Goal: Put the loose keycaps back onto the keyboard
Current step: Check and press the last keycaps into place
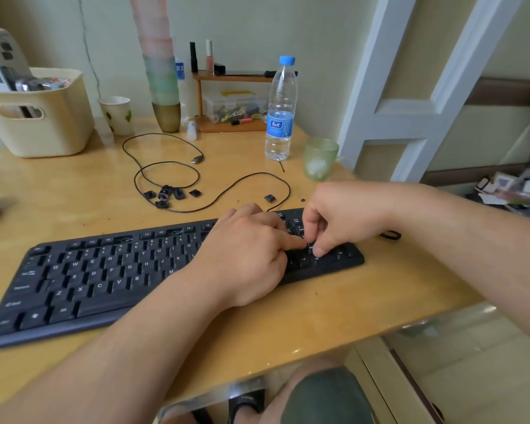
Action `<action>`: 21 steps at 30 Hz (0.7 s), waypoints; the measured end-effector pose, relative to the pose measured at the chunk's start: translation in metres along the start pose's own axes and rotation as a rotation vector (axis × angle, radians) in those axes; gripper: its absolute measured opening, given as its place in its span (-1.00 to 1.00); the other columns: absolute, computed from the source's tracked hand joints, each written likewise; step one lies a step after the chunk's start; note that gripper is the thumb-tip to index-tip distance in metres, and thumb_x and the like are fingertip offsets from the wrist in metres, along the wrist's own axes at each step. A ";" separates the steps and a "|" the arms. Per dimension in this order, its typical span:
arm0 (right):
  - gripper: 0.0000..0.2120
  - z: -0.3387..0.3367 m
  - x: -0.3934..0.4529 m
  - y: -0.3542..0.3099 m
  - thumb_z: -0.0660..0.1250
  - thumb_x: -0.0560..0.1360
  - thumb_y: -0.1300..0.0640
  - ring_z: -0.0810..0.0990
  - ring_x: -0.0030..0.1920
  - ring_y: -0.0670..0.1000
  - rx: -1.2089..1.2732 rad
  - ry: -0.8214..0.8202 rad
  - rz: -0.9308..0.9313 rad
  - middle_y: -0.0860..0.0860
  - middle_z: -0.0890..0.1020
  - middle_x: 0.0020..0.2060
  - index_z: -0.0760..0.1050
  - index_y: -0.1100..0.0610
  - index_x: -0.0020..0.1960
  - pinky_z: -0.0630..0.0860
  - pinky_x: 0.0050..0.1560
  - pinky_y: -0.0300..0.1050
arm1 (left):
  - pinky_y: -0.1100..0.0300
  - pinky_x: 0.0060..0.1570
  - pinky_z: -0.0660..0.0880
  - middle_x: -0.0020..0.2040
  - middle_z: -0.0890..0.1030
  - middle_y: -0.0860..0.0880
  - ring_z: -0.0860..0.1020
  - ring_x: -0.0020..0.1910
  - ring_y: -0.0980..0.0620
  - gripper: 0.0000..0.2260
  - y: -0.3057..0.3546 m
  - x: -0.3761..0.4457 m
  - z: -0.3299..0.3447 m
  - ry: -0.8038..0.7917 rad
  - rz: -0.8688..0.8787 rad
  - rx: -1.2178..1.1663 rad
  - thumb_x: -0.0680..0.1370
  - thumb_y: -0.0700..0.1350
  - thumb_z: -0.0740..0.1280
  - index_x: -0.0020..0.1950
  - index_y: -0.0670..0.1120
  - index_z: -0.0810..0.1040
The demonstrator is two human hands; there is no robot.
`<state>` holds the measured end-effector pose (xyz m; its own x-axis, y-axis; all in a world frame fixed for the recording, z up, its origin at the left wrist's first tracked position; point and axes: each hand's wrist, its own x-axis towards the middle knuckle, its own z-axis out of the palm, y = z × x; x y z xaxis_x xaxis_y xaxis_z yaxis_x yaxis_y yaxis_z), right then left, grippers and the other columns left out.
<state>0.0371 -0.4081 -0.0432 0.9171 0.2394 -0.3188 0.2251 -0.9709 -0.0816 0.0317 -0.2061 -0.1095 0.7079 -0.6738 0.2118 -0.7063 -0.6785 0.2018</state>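
Observation:
A black keyboard (98, 280) lies slanted across the wooden desk (334, 313). Both hands meet over its number pad at the right end. My left hand (245, 255) rests on the keys with its index finger stretched toward the pad. My right hand (340, 218) comes down from the right, thumb and fingers pinched at the same spot; what lies under the fingertips is hidden. Several loose black keycaps (169, 194) sit in a cluster behind the keyboard inside the cable loops. One more keycap (270, 198) lies alone further right.
The keyboard's black cable (166, 166) loops over the desk behind it. A water bottle (280, 111) and a green glass (318, 157) stand at the back right near the desk edge. A cream basket (43, 117), a paper cup (117, 114) and a small wooden shelf (230, 99) line the back.

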 end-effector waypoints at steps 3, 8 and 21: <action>-0.83 0.002 0.001 0.001 0.60 0.42 -0.03 0.60 -0.23 -0.25 -0.027 0.041 0.011 -0.23 0.67 -0.25 0.70 -0.09 -0.01 0.56 -0.18 -0.25 | -0.01 0.27 0.33 0.14 0.50 0.22 0.34 0.16 0.03 -0.42 0.001 0.000 0.001 -0.011 -0.002 0.005 0.49 0.03 -0.04 0.40 0.40 0.49; -0.88 0.003 0.002 -0.001 0.60 0.43 -0.01 0.58 -0.23 -0.19 -0.064 0.067 0.020 -0.22 0.65 -0.28 0.70 -0.06 -0.08 0.56 -0.20 -0.18 | 0.01 0.22 0.33 0.13 0.46 0.22 0.34 0.16 0.03 -0.33 0.003 0.000 0.004 -0.007 0.011 0.066 0.44 0.11 -0.20 0.41 0.44 0.44; -0.93 0.007 0.011 0.000 0.56 0.46 0.08 0.61 -0.19 -0.10 -0.031 0.085 0.017 -0.16 0.65 -0.31 0.68 -0.01 -0.16 0.62 -0.12 -0.09 | 0.03 0.24 0.31 0.15 0.45 0.23 0.32 0.19 0.05 -0.42 0.004 0.000 0.004 -0.010 0.004 0.070 0.51 0.02 -0.04 0.45 0.47 0.36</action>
<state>0.0449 -0.4058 -0.0532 0.9451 0.2232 -0.2386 0.2182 -0.9748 -0.0476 0.0291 -0.2095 -0.1129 0.7056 -0.6790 0.2026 -0.7069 -0.6946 0.1338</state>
